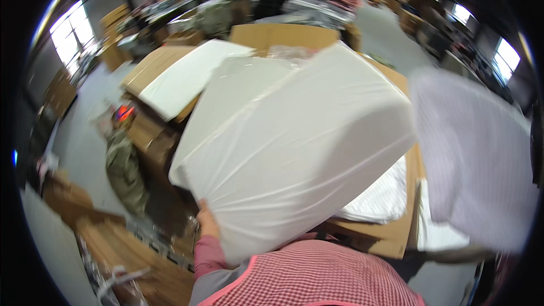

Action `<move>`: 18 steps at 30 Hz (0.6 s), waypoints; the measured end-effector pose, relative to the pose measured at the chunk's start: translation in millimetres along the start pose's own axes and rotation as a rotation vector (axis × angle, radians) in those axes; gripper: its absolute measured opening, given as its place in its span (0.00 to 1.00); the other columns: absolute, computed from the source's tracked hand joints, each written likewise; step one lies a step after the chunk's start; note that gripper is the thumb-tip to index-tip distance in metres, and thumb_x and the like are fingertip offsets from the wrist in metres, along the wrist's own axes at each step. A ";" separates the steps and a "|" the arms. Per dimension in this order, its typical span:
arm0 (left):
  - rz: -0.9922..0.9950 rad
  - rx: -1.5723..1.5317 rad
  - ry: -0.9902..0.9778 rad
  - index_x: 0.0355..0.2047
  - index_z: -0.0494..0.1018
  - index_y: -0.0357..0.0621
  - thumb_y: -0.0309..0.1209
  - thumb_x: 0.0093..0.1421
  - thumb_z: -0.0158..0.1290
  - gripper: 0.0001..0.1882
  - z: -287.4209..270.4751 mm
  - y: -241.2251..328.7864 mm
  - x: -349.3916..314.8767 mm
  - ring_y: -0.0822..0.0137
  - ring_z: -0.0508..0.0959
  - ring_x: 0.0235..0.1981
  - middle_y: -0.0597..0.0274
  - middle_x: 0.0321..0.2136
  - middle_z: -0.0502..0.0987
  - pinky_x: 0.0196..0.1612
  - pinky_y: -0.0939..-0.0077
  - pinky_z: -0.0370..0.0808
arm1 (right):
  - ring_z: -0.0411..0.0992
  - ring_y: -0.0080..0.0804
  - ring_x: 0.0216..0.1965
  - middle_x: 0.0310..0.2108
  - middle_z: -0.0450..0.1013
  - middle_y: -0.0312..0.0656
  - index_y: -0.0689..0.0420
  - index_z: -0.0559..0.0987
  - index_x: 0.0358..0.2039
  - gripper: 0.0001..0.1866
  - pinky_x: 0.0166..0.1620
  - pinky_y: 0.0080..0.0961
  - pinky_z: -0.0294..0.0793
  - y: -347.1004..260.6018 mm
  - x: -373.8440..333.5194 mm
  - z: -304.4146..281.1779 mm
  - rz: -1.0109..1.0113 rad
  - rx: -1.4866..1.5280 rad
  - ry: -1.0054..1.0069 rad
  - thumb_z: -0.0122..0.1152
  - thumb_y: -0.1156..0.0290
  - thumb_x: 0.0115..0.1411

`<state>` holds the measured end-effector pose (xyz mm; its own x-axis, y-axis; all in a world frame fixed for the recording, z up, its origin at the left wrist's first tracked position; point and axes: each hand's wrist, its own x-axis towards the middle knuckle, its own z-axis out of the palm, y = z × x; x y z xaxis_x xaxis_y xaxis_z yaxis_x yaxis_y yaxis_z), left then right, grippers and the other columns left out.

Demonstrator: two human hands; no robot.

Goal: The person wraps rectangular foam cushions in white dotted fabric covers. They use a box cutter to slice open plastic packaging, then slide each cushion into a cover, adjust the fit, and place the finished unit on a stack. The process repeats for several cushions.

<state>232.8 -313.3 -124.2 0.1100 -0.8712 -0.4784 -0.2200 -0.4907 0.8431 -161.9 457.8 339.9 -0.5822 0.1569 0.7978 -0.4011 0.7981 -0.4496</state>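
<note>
A large, thick slab in a smooth white cover (300, 141), seemingly a cushion or foam pad, tilts across the middle in front of me. My left hand (208, 221) grips its near left edge; some of the fingers are hidden behind it. A second white slab (241, 82) lies partly underneath, toward the far left. At the far right a pale, finely ribbed cloth-like piece (473, 153) hangs, smeared by motion. My right hand does not show, so I cannot tell what it touches.
An opened cardboard box (283, 35) stands beneath the slabs, with a white sheet (190, 76) over its left flap and white quilted material (377, 195) at its right. An olive sack (124, 170) is at left. Flattened cardboard (133, 255) lies lower left; heaped bags (317, 8) stand behind.
</note>
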 end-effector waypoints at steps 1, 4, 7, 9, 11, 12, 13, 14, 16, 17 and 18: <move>-0.019 -0.039 0.015 0.19 0.76 0.38 0.57 0.55 0.60 0.30 18.5 0.1 -20.2 0.70 0.68 0.24 0.64 0.19 0.72 0.30 0.69 0.70 | 0.68 0.22 0.31 0.30 0.74 0.34 0.59 0.81 0.34 0.09 0.34 0.18 0.67 -1.4 -2.5 8.1 0.001 0.007 -0.034 0.63 0.66 0.60; -0.060 -0.056 -0.172 0.28 0.75 0.32 0.61 0.60 0.52 0.35 86.0 -3.1 -89.2 0.62 0.71 0.27 0.56 0.26 0.77 0.32 0.65 0.72 | 0.68 0.23 0.31 0.30 0.75 0.34 0.59 0.81 0.35 0.09 0.34 0.18 0.67 -4.0 -10.9 26.4 0.007 0.011 -0.128 0.63 0.66 0.60; 0.068 0.058 -0.221 0.41 0.72 0.23 0.61 0.61 0.49 0.40 150.3 -13.5 -145.5 0.47 0.76 0.40 0.39 0.39 0.78 0.46 0.58 0.72 | 0.69 0.24 0.31 0.31 0.75 0.35 0.59 0.81 0.35 0.09 0.35 0.19 0.67 -9.7 -24.5 37.0 0.006 0.014 -0.172 0.63 0.66 0.59; 0.031 0.084 -0.292 0.45 0.70 0.22 0.59 0.61 0.50 0.40 169.9 -21.5 -166.5 0.43 0.75 0.48 0.34 0.44 0.76 0.51 0.57 0.70 | 0.69 0.25 0.32 0.31 0.75 0.35 0.59 0.81 0.35 0.09 0.35 0.19 0.68 -14.4 -30.7 42.3 -0.001 0.033 -0.195 0.63 0.66 0.59; -0.153 0.152 -0.375 0.47 0.69 0.23 0.58 0.61 0.52 0.40 167.2 -30.1 -182.3 0.42 0.73 0.52 0.33 0.49 0.73 0.54 0.58 0.70 | 0.69 0.26 0.32 0.31 0.75 0.36 0.59 0.81 0.36 0.10 0.35 0.20 0.68 -19.8 -35.2 47.6 -0.015 0.052 -0.210 0.63 0.66 0.59; -0.166 0.165 -0.367 0.50 0.68 0.24 0.57 0.60 0.53 0.40 158.9 -32.7 -188.5 0.42 0.73 0.53 0.34 0.51 0.72 0.55 0.57 0.70 | 0.69 0.26 0.32 0.32 0.75 0.36 0.59 0.81 0.36 0.10 0.35 0.20 0.68 -22.9 -37.1 50.4 -0.024 0.061 -0.221 0.63 0.67 0.59; -0.207 0.222 -0.339 0.52 0.66 0.24 0.56 0.60 0.54 0.40 147.6 -34.2 -194.7 0.42 0.72 0.54 0.34 0.53 0.70 0.56 0.57 0.70 | 0.69 0.26 0.32 0.32 0.75 0.36 0.59 0.81 0.36 0.10 0.35 0.20 0.68 -25.6 -38.0 53.6 -0.026 0.070 -0.233 0.63 0.67 0.59; -0.245 0.289 -0.353 0.54 0.64 0.25 0.56 0.60 0.54 0.40 136.6 -33.0 -201.6 0.42 0.71 0.55 0.35 0.56 0.68 0.56 0.57 0.69 | 0.69 0.27 0.32 0.32 0.75 0.37 0.59 0.81 0.36 0.10 0.36 0.20 0.68 -28.4 -39.8 56.4 -0.032 0.078 -0.243 0.63 0.67 0.58; -0.018 0.325 -0.599 0.59 0.60 0.29 0.57 0.58 0.57 0.45 104.5 -32.7 -217.3 0.45 0.66 0.61 0.36 0.61 0.62 0.60 0.57 0.66 | 0.70 0.27 0.33 0.32 0.75 0.37 0.59 0.81 0.36 0.10 0.36 0.21 0.68 -34.5 -41.7 62.5 -0.048 0.087 -0.264 0.63 0.67 0.58; 0.113 0.244 -0.826 0.60 0.59 0.29 0.57 0.57 0.57 0.46 90.9 -30.7 -223.7 0.46 0.65 0.62 0.37 0.61 0.62 0.61 0.58 0.65 | 0.70 0.28 0.33 0.32 0.75 0.37 0.59 0.81 0.36 0.10 0.36 0.21 0.69 -38.2 -42.0 65.2 -0.059 0.095 -0.275 0.63 0.67 0.58; 0.212 0.161 -1.012 0.61 0.58 0.30 0.58 0.57 0.57 0.47 79.8 -27.7 -230.7 0.47 0.64 0.63 0.37 0.62 0.61 0.62 0.59 0.64 | 0.70 0.28 0.33 0.32 0.75 0.38 0.59 0.81 0.37 0.10 0.36 0.21 0.69 -41.3 -43.4 68.0 -0.070 0.102 -0.283 0.63 0.67 0.58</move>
<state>136.1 -97.7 -56.9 -0.7924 -0.4856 -0.3692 -0.2745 -0.2567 0.9267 -168.1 378.5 296.5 -0.7189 -0.0764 0.6910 -0.5080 0.7363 -0.4471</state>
